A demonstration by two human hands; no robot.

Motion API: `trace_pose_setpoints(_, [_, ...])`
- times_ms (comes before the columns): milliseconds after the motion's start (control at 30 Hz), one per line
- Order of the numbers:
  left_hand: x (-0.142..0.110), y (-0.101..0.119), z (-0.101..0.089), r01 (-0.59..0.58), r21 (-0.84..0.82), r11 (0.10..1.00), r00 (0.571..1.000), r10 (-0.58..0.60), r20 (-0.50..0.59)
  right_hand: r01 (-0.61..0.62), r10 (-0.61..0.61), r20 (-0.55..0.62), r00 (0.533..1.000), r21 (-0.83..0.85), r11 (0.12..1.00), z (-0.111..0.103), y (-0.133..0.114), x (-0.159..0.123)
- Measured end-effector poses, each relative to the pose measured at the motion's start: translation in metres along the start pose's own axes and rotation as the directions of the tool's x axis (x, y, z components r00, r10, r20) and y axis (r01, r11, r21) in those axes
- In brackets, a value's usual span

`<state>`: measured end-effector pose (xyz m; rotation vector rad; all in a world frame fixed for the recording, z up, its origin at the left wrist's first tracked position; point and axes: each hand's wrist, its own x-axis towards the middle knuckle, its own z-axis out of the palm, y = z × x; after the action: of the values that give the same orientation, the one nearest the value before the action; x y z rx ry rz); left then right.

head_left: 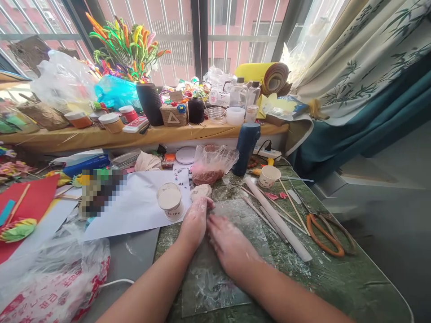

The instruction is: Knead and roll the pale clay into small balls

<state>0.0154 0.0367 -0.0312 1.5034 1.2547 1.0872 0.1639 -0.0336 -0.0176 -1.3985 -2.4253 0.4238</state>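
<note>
My left hand (196,223) and my right hand (232,244) are close together over a clear sheet (247,215), palms turned toward each other. White residue dusts both. The fingers lie pressed together, those of the right smeared by motion; whatever is between the palms, if anything, is hidden. Just beyond my left fingertips sits a pale dough-like lump (201,192). A paper cup (172,211) with a pale round top stands left of my left hand, on white paper (124,226).
Right of the sheet lie a long pale rod (279,220), thin sticks and orange-handled scissors (325,235). Behind are a bag of reddish-brown material (210,172), a dark blue bottle (245,148) and another paper cup (269,176). A crumpled plastic bag (60,282) fills the front left.
</note>
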Motion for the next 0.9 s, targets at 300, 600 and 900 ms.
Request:
trace_pose_setpoints(300, [0.000, 0.007, -0.004, -0.019, 0.100, 0.995, 0.999, 0.014, 0.047, -0.236, 0.236, -0.141, 0.961, 0.013, 0.972, -0.021, 0.005, -0.032])
trace_pose_setpoints(600, [-0.002, 0.007, -0.004, -0.025, 0.078, 0.997, 0.999, 0.022, 0.049, -0.254, 0.254, -0.158, 0.954, 0.023, 0.967, -0.021, 0.002, -0.026])
trace_pose_setpoints(900, [-0.003, 0.010, -0.005, -0.039, 0.096, 0.995, 0.998, 0.035, 0.051, -0.172, 0.181, -0.331, 0.926, 0.057, 0.983, -0.041, 0.045, -0.006])
